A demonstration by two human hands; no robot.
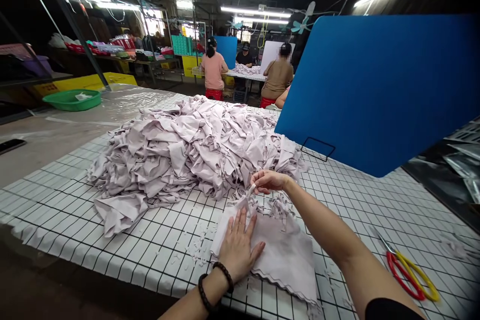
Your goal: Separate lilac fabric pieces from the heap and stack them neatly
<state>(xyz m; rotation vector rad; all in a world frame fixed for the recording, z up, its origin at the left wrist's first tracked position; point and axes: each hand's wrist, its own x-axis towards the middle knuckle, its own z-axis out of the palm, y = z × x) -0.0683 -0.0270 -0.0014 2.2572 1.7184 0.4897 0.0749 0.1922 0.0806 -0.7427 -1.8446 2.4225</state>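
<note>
A pale lilac cloth garment (287,252) with a scalloped lower edge lies flat in front of me. My left hand (240,245) rests on its left part, fingers spread, palm down. Above it, my right hand (268,181) pinches a narrow fabric strap (250,191) at the garment's top edge and holds it up. Bunched straps and trim (281,206) lie along the top edge. Just beyond my hands rises a large heap of the same pale fabric pieces (195,145).
Scissors (410,275) with red and yellow handles lie at right on the checked tablecloth (168,255). Small scraps (198,247) are scattered nearby. A blue board (375,90) stands at right. A green basin (73,100) and phone (12,146) sit left. Several people work behind.
</note>
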